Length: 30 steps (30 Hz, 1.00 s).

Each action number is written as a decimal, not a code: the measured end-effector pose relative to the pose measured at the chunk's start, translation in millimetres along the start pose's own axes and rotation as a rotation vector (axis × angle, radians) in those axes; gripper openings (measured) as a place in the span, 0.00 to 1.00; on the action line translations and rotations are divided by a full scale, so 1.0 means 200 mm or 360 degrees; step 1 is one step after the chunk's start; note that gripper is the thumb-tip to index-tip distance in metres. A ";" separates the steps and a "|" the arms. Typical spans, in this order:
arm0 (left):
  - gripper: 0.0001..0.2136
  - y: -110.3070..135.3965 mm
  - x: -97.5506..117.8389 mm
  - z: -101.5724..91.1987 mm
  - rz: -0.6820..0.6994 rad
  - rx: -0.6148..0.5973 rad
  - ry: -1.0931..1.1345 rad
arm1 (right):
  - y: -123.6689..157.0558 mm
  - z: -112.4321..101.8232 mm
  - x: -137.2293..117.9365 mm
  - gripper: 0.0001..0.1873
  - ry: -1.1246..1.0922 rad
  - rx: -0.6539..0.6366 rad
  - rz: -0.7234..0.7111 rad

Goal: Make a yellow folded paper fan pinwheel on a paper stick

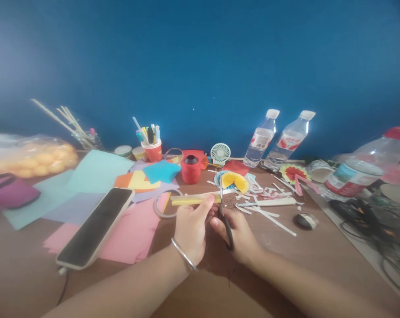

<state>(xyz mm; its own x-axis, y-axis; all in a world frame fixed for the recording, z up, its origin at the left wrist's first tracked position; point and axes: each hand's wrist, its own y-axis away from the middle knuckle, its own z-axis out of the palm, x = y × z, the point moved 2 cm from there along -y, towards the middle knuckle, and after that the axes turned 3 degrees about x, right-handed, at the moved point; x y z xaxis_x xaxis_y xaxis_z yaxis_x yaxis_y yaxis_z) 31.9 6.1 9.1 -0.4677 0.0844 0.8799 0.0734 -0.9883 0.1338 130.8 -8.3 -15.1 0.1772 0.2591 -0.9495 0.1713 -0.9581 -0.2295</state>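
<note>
Fingers of left hand (pixel 191 227) pinch yellow strip (pixel 188 200), running toward nine o'clock; right hand (pixel 242 234) grips scissors (pixel 225 222), blades toward twelve. Looks like end-trimming; next cut wants strip steady.

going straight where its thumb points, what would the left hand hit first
Likely the scissors in the right hand, just ahead of the left hand; the yellow folded paper seems farther on, though depth is unclear.
</note>
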 end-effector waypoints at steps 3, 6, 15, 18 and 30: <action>0.08 0.00 0.00 0.00 0.0007 0.0014 -0.0016 | 0.00 0.00 0.00 0.20 0.0041 0.0014 0.0018; 0.08 0.00 0.00 -0.01 0.0013 0.0023 -0.0008 | 0.00 0.00 0.01 0.19 0.0040 0.0005 0.0023; 0.08 -0.03 -0.02 -0.02 0.0021 0.0064 0.0146 | -0.03 -0.03 0.02 0.17 0.0128 0.0237 0.0188; 0.08 -0.06 -0.02 -0.04 0.0058 0.0068 0.0193 | -0.07 -0.08 0.02 0.17 0.0203 0.0305 0.0296; 0.13 -0.07 -0.01 -0.05 0.0245 -0.0164 -0.0206 | -0.09 -0.19 0.03 0.15 0.1516 0.0071 0.0232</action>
<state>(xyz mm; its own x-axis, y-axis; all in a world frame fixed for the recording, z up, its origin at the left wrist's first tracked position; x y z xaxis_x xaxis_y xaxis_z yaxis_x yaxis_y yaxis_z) 22.8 18.9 -0.2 -0.3406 -0.0595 0.9383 0.0418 -0.9980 -0.0481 165.2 14.6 -8.2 0.9092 0.1084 -0.4019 0.0516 -0.9874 -0.1495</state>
